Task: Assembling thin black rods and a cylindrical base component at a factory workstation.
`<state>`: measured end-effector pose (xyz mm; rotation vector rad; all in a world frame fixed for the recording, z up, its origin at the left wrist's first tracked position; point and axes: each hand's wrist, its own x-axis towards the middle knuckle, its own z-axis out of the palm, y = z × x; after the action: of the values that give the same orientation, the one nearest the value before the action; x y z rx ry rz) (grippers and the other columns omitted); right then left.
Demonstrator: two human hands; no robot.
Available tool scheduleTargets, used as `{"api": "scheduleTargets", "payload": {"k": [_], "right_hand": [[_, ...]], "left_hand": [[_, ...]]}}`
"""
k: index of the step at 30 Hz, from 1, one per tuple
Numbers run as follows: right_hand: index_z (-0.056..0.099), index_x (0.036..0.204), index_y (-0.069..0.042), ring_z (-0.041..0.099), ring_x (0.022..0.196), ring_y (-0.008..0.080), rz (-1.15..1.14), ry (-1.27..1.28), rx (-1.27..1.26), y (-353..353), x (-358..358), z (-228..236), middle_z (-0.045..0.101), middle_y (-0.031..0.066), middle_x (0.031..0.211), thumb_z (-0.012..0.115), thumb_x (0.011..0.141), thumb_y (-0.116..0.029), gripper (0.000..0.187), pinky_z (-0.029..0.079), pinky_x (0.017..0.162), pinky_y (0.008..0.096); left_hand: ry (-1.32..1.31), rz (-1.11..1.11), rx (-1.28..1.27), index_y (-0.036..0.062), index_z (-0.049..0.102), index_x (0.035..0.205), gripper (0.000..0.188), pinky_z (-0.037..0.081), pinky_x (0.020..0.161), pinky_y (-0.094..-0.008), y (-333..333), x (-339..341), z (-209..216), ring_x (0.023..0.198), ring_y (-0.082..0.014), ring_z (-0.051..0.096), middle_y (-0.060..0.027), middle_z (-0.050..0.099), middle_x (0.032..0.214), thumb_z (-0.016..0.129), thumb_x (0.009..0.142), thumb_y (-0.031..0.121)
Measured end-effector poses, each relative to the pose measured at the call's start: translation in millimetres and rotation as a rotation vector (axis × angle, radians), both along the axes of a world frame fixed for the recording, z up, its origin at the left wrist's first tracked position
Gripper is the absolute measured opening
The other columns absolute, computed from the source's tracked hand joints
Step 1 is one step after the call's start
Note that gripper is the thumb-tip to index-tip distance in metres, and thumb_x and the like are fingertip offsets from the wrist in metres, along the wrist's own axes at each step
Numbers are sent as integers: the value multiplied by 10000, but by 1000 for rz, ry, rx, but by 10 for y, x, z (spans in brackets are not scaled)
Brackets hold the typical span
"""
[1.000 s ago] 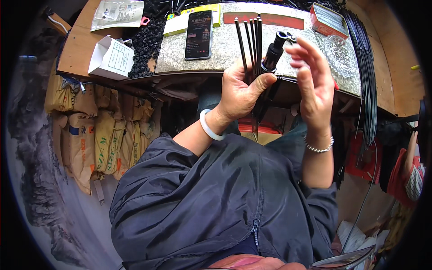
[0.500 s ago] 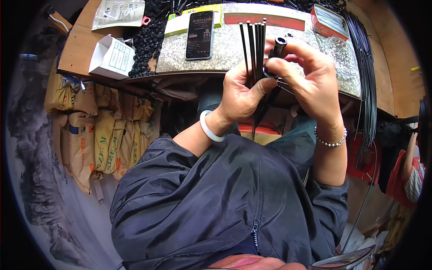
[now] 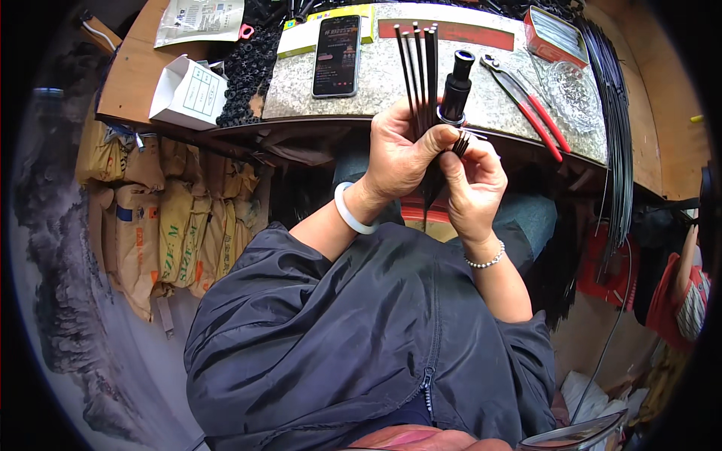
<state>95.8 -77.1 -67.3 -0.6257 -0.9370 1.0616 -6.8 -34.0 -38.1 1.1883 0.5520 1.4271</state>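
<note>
Upper centre: left hand clasps slim black rods and tubular fitting; right hand pinches thin strands.
Upper right: open red box, pale slender pieces inside; clear textured dish.

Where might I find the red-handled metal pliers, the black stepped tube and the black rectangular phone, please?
Red-handled metal pliers (image 3: 535,125): head view, left handle.
Black stepped tube (image 3: 456,89): head view, side.
Black rectangular phone (image 3: 336,59): head view, screen.
</note>
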Motion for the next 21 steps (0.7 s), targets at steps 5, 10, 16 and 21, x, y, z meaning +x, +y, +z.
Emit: {"api": "scheduleTargets", "payload": {"k": [5,10,16,21], "right_hand": [[589,969,-17,568,872,85,-28,-62,-81,4,2,-46,633,37,964,639,850,-14,129,440,827,224],[635,970,2,572,846,76,-15,66,-35,15,-27,-6,645,40,956,633,862,-39,116,441,802,207],[640,954,20,579,821,69,-28,68,-81,24,-37,26,658,43,902,652,852,-50,124,462,768,211],[644,944,18,568,788,55,105,109,-183,109,54,2,653,23,881,646,863,-71,121,453,733,195]], "left_hand": [[-25,22,-22,-11,580,1043,272,497,680,-205,-6,-32,7,747,-71,609,-40,663,850,702,814,70],[-44,10,-34,-9,580,1056,289,499,680,-208,7,-43,-11,748,-73,617,-38,665,842,706,810,74],[-59,10,-55,-3,583,1066,295,498,682,-208,-2,-38,-44,750,-72,618,-36,668,847,706,813,87],[-26,8,-53,-8,595,1085,303,494,689,-211,-11,-26,-35,763,-66,606,-33,671,868,701,821,96]]}}
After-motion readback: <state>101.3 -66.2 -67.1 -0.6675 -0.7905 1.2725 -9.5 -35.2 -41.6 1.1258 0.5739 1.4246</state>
